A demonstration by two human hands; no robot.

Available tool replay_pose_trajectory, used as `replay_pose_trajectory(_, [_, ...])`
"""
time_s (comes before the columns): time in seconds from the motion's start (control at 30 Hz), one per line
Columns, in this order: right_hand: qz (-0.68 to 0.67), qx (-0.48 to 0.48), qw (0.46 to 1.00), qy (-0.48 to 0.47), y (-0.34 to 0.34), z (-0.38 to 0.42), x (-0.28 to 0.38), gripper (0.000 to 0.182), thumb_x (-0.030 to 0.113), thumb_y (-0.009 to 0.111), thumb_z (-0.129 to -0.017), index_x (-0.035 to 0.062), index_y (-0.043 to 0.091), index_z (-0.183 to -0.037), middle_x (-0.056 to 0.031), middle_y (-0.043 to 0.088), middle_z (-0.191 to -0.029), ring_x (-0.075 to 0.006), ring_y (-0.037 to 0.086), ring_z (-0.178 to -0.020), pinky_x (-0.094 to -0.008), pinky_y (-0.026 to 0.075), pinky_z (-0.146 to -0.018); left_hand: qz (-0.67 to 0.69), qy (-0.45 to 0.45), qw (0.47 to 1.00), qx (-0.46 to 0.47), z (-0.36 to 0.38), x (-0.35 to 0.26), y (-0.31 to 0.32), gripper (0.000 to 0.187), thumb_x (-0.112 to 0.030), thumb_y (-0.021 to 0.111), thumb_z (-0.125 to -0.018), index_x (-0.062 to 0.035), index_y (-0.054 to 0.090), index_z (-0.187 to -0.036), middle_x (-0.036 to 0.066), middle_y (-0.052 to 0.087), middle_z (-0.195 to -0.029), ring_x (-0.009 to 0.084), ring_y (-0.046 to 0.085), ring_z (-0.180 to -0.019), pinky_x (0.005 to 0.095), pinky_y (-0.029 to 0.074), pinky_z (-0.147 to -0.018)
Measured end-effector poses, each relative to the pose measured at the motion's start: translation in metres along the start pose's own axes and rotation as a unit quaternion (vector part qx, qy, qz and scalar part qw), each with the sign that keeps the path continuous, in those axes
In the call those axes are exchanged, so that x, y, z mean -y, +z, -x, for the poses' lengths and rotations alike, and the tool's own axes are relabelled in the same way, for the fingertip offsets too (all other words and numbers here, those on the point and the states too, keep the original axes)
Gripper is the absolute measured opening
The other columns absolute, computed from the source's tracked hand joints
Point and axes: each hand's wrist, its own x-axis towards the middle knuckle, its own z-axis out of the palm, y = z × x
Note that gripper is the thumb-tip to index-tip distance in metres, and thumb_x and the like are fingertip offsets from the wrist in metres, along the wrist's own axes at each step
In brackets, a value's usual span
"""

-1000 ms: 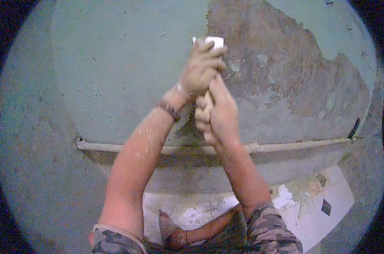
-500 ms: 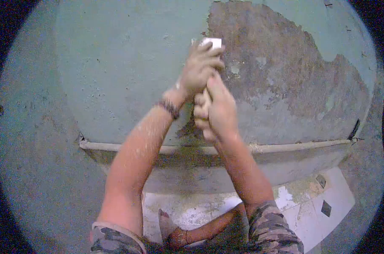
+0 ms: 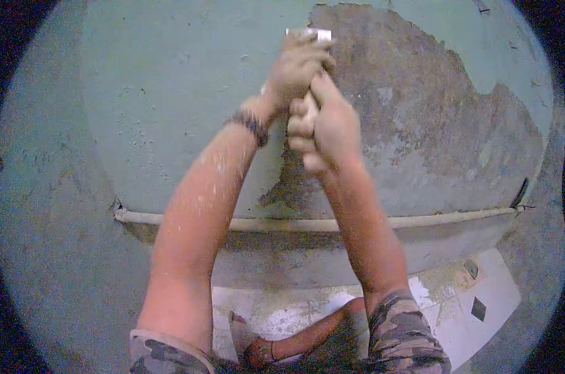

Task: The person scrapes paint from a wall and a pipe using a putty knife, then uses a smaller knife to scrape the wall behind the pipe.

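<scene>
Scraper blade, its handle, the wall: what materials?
Scraper blade: pale, flat, probably metal; mostly hidden by the left hand.
Handle: light tan, likely wood, gripped by the right hand.
Wall: green paint flaking off grey-brown plaster or cement.

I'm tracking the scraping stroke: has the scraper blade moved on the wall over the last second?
Yes. The scraper blade has gone up the wall, farther above the pipe, with the left hand and right hand gripping the tool.

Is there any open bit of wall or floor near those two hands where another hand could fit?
Green painted wall left of the left hand is bare down to the pipe. Scraped brown wall right of the right hand is open too. The scraper spot is crowded.
</scene>
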Motion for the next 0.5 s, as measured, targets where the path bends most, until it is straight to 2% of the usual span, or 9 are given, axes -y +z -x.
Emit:
replay_pose_trajectory(0.13, [-0.022,-0.014,0.998,0.056,-0.002,-0.001,0.010,0.020,0.038,0.042,-0.095,0.0204,0.049,-0.100,0.0049,0.044,-0.063,-0.0022,0.036,-0.041,-0.0187,0.023,-0.031,-0.030,-0.021,0.998,-0.053,-0.022,-0.018,-0.012,0.005,-0.007,0.063,-0.068,-0.0078,0.059,-0.070,0.004,0.066,-0.101,0.0281,0.057,-0.107,0.0487,0.034,-0.100])
replay_pose_trajectory(0.2, [0.003,-0.032,0.998,0.048,-0.016,0.024,-0.016,0.021,0.038,0.040,-0.096,0.0208,0.049,-0.104,0.0048,0.044,-0.063,-0.0026,0.036,-0.041,-0.0187,0.022,-0.031,0.066,-0.123,0.989,-0.045,0.006,-0.056,-0.003,0.005,-0.010,0.057,-0.073,-0.0087,0.062,-0.072,0.005,0.065,-0.108,0.0294,0.051,-0.115,0.0498,0.028,-0.104])
replay_pose_trajectory(0.27, [-0.010,-0.043,0.994,0.098,-0.034,0.050,-0.046,0.023,0.039,0.040,-0.096,0.0212,0.050,-0.106,0.0044,0.045,-0.064,-0.0032,0.036,-0.040,-0.0188,0.023,-0.031,0.092,-0.209,0.973,0.038,0.043,-0.100,-0.004,0.020,-0.020,0.049,-0.081,-0.0125,0.064,-0.091,0.005,0.054,-0.129,0.0301,0.035,-0.130,0.0469,0.020,-0.109])
replay_pose_trajectory(0.3, [0.010,-0.039,0.992,0.121,-0.036,0.057,-0.046,0.022,0.039,0.039,-0.096,0.0228,0.050,-0.107,0.0043,0.046,-0.065,-0.0037,0.036,-0.040,-0.0186,0.023,-0.032,0.113,-0.267,0.957,0.017,0.038,-0.119,-0.011,0.023,-0.016,0.044,-0.078,-0.0124,0.067,-0.082,0.008,0.062,-0.116,0.0337,0.045,-0.121,0.0524,0.021,-0.107])
replay_pose_trajectory(0.33, [0.008,-0.038,0.992,0.117,-0.033,0.051,-0.041,0.022,0.039,0.039,-0.096,0.0228,0.050,-0.107,0.0043,0.046,-0.065,-0.0037,0.036,-0.040,-0.0186,0.023,-0.032,0.112,-0.263,0.958,0.018,0.033,-0.107,-0.005,0.023,-0.016,0.044,-0.078,-0.0124,0.067,-0.082,0.008,0.062,-0.116,0.0337,0.045,-0.121,0.0524,0.021,-0.107])
replay_pose_trajectory(0.4, [0.027,-0.017,0.999,0.038,-0.021,0.029,-0.021,0.022,0.037,0.040,-0.096,0.0212,0.049,-0.109,0.0040,0.046,-0.065,-0.0033,0.036,-0.041,-0.0182,0.023,-0.032,0.108,-0.192,0.970,-0.099,0.017,-0.063,0.010,0.023,-0.023,0.046,-0.079,-0.0121,0.066,-0.081,0.007,0.062,-0.114,0.0346,0.048,-0.117,0.0508,0.026,-0.105])
replay_pose_trajectory(0.43, [0.027,-0.023,0.999,0.038,-0.012,0.014,-0.006,0.019,0.034,0.041,-0.096,0.0198,0.049,-0.105,0.0037,0.045,-0.066,-0.0029,0.036,-0.042,-0.0179,0.023,-0.032,0.067,-0.150,0.984,-0.076,-0.002,-0.042,0.001,0.020,-0.025,0.051,-0.078,-0.0112,0.065,-0.081,0.006,0.064,-0.110,0.0332,0.053,-0.112,0.0482,0.032,-0.101])
replay_pose_trajectory(0.47, [0.028,-0.026,0.998,0.040,-0.003,0.004,0.008,0.019,0.034,0.041,-0.096,0.0198,0.049,-0.105,0.0037,0.045,-0.066,-0.0029,0.036,-0.042,-0.0179,0.023,-0.032,0.069,-0.153,0.983,-0.076,-0.018,-0.025,-0.007,0.020,-0.025,0.051,-0.078,-0.0112,0.065,-0.081,0.006,0.064,-0.110,0.0332,0.053,-0.112,0.0482,0.032,-0.101])
replay_pose_trajectory(0.5, [0.009,-0.012,0.999,0.044,0.004,-0.003,0.020,0.017,0.034,0.042,-0.096,0.0193,0.049,-0.102,0.0035,0.046,-0.066,-0.0028,0.036,-0.042,-0.0178,0.023,-0.032,0.049,-0.090,0.992,-0.077,-0.030,-0.013,-0.014,0.016,-0.023,0.054,-0.075,-0.0107,0.064,-0.080,0.005,0.064,-0.108,0.0324,0.054,-0.110,0.0476,0.034,-0.099])
